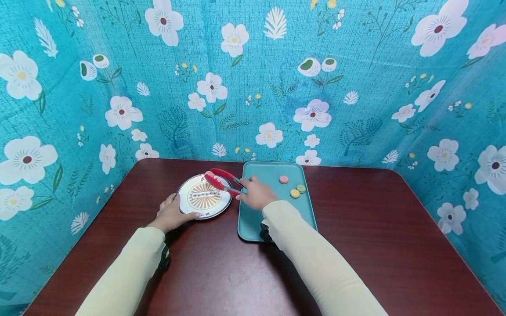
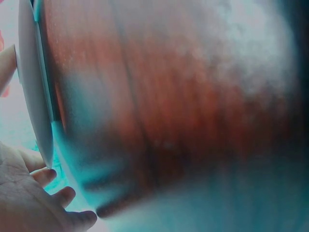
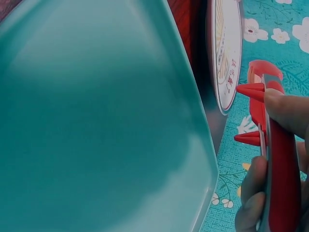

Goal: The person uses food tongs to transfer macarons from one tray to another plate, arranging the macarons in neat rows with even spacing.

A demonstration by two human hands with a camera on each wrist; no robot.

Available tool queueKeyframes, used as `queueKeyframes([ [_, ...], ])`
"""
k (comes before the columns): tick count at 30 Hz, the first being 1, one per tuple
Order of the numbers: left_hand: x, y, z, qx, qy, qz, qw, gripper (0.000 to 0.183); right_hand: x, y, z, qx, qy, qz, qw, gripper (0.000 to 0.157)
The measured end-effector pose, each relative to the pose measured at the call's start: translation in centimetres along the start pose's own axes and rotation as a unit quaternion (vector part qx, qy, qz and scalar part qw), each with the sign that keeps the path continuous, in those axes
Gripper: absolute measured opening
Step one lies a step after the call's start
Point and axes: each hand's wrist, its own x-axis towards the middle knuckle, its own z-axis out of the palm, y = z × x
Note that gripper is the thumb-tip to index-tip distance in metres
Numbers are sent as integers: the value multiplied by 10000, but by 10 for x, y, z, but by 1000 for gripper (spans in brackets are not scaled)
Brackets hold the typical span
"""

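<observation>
My left hand (image 1: 169, 214) holds the round white plate (image 1: 205, 207) at its left and front rim, the thumb over the front edge. In the left wrist view the plate (image 2: 35, 92) appears edge-on between thumb and fingers. My right hand (image 1: 258, 193) grips red-handled tongs (image 1: 233, 190), whose red tips reach over the plate. A small pink macaron (image 1: 209, 174) shows at the tips. On the teal tray (image 1: 253, 221), under my right forearm, lie a pink macaron (image 1: 283, 179), a yellow one (image 1: 294, 193) and a green one (image 1: 301, 188).
Plate and tray stand side by side on a dark red-brown wooden table (image 1: 363, 219). A blue flowered cloth (image 1: 245, 87) hangs behind the table and along both sides. The raised tray rim (image 3: 205, 121) lies close to the plate in the right wrist view.
</observation>
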Motion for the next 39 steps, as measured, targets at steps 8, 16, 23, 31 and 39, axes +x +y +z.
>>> queueKeyframes([
  [8, -1, 1, 0, -30, -4, 5, 10000, 113, 2, -9, 1, -71, -126, 106, 9998, 64],
  [16, -3, 3, -1, -27, -2, 3, 10000, 113, 6, -13, 4, -207, -241, 120, 9994, 65],
  [23, -1, 2, 0, 21, 22, -46, 10000, 112, 8, -16, 6, -306, -298, 98, 9990, 65],
  [31, 1, 1, 0, 44, 53, -23, 10000, 113, 10, -21, 4, -399, -324, 114, 9986, 65],
  [39, 1, 1, 1, 74, 60, -16, 10000, 113, 11, -23, 6, -447, -420, 170, 9980, 66],
])
